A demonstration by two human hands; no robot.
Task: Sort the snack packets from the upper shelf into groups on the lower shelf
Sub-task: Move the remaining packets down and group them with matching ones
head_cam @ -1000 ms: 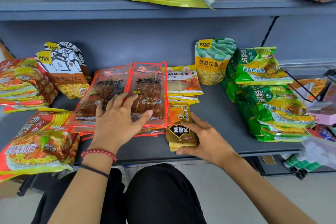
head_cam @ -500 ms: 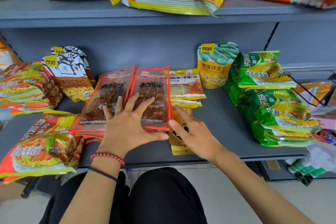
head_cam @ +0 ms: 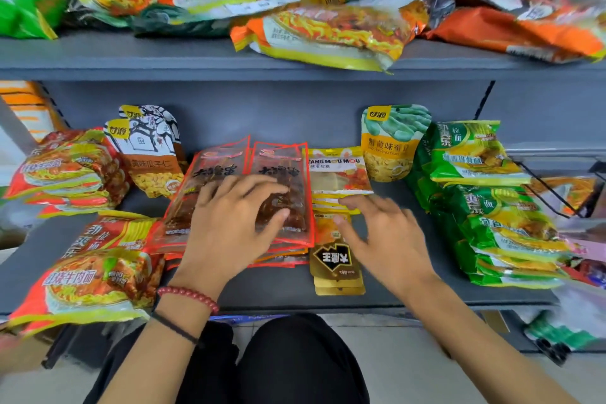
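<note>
Lower shelf point(head_cam: 278, 290) — left hand point(head_cam: 229, 229) splayed flat on red packets point(head_cam: 282, 167).

The person is wearing a red bead bracelet point(head_cam: 188, 298) and a thin black cord band point(head_cam: 175, 327) on the wrist of the left hand point(head_cam: 229, 226). Black trousers point(head_cam: 295, 364) are covering the legs; both forearms point(head_cam: 475, 334) are showing bare

A shop (grey metal shelving point(head_cam: 131, 59), piled snack packets point(head_cam: 328, 29)).
</note>
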